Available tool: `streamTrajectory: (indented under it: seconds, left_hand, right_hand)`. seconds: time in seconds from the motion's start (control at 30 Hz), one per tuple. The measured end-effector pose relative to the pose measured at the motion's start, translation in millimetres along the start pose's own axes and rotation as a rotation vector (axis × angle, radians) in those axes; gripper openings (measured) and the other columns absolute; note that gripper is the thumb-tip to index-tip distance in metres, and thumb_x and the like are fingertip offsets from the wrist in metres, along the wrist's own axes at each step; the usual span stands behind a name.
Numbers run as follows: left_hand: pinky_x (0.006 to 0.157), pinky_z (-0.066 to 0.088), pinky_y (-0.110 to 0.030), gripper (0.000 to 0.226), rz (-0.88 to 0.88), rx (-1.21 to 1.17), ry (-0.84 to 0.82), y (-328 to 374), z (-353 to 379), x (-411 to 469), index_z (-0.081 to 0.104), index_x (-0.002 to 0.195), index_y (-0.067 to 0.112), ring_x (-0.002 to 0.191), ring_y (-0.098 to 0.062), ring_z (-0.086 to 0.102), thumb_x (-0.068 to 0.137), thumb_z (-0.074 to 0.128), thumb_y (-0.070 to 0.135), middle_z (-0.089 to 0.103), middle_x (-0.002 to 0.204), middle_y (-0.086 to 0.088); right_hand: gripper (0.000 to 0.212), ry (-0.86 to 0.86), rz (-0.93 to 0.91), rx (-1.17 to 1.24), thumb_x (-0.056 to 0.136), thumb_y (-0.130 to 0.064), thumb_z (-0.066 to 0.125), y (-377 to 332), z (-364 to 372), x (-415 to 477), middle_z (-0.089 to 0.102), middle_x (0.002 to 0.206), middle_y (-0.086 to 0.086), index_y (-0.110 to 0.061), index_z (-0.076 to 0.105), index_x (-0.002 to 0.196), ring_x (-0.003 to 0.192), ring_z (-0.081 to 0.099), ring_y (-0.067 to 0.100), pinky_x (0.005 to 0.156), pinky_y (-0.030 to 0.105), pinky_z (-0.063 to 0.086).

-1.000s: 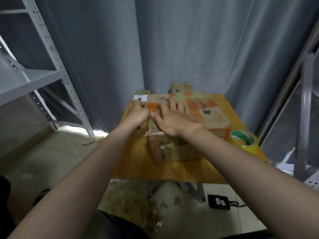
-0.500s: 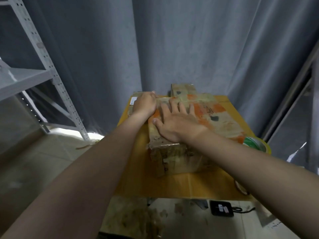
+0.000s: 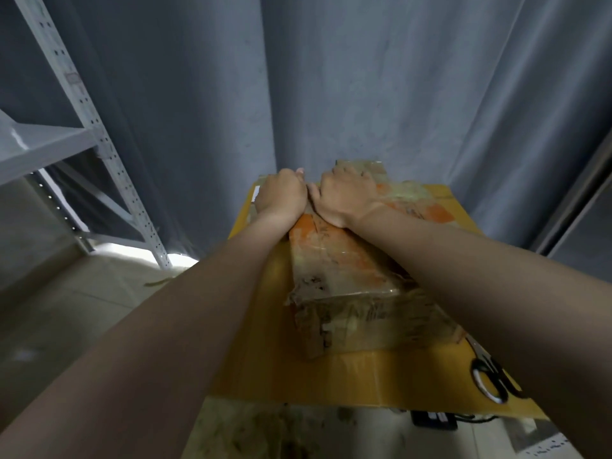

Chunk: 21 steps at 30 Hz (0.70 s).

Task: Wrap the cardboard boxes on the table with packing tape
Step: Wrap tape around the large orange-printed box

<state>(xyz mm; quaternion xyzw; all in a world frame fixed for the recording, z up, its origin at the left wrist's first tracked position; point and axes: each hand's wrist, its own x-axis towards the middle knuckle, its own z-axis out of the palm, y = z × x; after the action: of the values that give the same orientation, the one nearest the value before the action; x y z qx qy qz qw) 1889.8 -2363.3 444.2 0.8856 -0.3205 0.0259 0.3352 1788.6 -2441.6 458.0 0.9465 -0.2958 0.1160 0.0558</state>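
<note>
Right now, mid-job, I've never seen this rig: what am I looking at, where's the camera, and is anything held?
No machine here: these are a person's bare arms. The single picture comes from a camera on their head, looking forward and down. A taped-up box lies on the yellow table. The left hand and right hand sit side by side at the box's far end, fingers curled; whether they pinch tape is hidden. A dark looped object lies near the table's right edge, partly behind the arm.
</note>
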Motion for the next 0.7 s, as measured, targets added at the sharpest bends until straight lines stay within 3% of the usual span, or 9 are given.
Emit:
streamTrajectory:
  seconds: [0.13, 0.27, 0.33, 0.43, 0.47, 0.57, 0.63, 0.7]
  left_hand:
    - [0.080, 0.043, -0.040, 0.047, -0.006, 0.069, -0.009, 1.9, 3.2, 6.9, 0.066, 0.114, 0.007, 0.110, -0.040, 0.062, 0.112, 0.032, 0.041, 0.067, 0.121, -0.018]
    - [0.078, 0.040, -0.040, 0.042, -0.006, 0.139, -0.046, 4.6, 7.5, 13.6, 0.065, 0.116, 0.009, 0.110, -0.039, 0.062, 0.111, 0.034, 0.036, 0.066, 0.123, -0.017]
    - [0.078, 0.038, -0.040, 0.041, -0.026, 0.175, -0.064, 6.0, 9.3, 14.0, 0.064, 0.122, 0.009, 0.114, -0.039, 0.061, 0.112, 0.034, 0.035, 0.065, 0.127, -0.017]
    - [0.077, 0.037, -0.039, 0.040, -0.045, 0.185, -0.066, 5.6, 9.8, 13.6, 0.064, 0.127, 0.011, 0.115, -0.038, 0.061, 0.112, 0.035, 0.035, 0.065, 0.128, -0.016]
    - [0.077, 0.037, -0.039, 0.039, -0.052, 0.179, -0.062, 4.9, 9.0, 13.0, 0.065, 0.125, 0.011, 0.110, -0.037, 0.061, 0.112, 0.036, 0.035, 0.065, 0.127, -0.015]
    - [0.076, 0.038, -0.037, 0.039, -0.061, 0.144, -0.082, 1.7, 8.6, 13.7, 0.068, 0.121, 0.013, 0.096, -0.030, 0.055, 0.111, 0.035, 0.030, 0.066, 0.123, -0.012]
    - [0.081, 0.043, -0.038, 0.042, -0.086, 0.091, -0.094, -0.9, 7.2, 10.6, 0.068, 0.123, 0.014, 0.107, -0.033, 0.061, 0.110, 0.033, 0.032, 0.067, 0.127, -0.012]
    - [0.094, 0.048, -0.039, 0.043, -0.156, -0.055, -0.080, -2.8, -1.0, 5.6, 0.069, 0.127, 0.015, 0.120, -0.037, 0.061, 0.110, 0.037, 0.036, 0.067, 0.134, -0.012]
  right_hand:
    - [0.062, 0.017, -0.026, -0.022, 0.110, -0.046, 0.022, 1.6, 6.2, 25.8, 0.071, 0.119, 0.017, -0.012, 0.074, 0.108, 0.110, 0.066, 0.038, 0.083, 0.043, 0.043]
    - [0.058, -0.153, 0.035, 0.054, 0.108, -0.050, 0.027, 5.3, 10.1, 55.4, 0.066, 0.132, 0.017, -0.012, 0.069, 0.122, 0.118, 0.062, 0.037, 0.083, 0.040, 0.039]
    - [0.048, -0.235, 0.052, 0.100, 0.109, -0.041, 0.033, 6.1, 10.8, 65.6, 0.063, 0.136, 0.017, -0.010, 0.068, 0.121, 0.117, 0.061, 0.036, 0.087, 0.037, 0.042]
    - [0.027, -0.305, 0.102, 0.159, 0.106, -0.018, 0.039, 3.8, 11.3, 75.0, 0.066, 0.126, 0.018, -0.011, 0.060, 0.091, 0.093, 0.057, 0.031, 0.080, 0.036, 0.043]
    - [0.024, -0.306, 0.141, 0.190, 0.105, -0.015, 0.040, 3.1, 11.1, 75.9, 0.066, 0.123, 0.017, -0.011, 0.058, 0.090, 0.091, 0.056, 0.030, 0.079, 0.035, 0.042]
    - [0.024, -0.167, 0.113, 0.226, 0.108, -0.022, 0.041, 4.0, 12.1, 69.2, 0.067, 0.120, 0.019, -0.013, 0.061, 0.098, 0.101, 0.062, 0.037, 0.081, 0.035, 0.044]
    - [0.034, -0.011, 0.078, 0.221, 0.109, -0.032, 0.039, 8.7, 7.8, 55.6, 0.068, 0.119, 0.021, -0.013, 0.065, 0.097, 0.110, 0.064, 0.042, 0.083, 0.040, 0.047]
    - [0.044, 0.081, 0.106, 0.184, 0.107, -0.039, 0.037, 20.6, -1.6, 42.0, 0.067, 0.124, 0.020, -0.010, 0.071, 0.111, 0.119, 0.059, 0.042, 0.092, 0.046, 0.048]
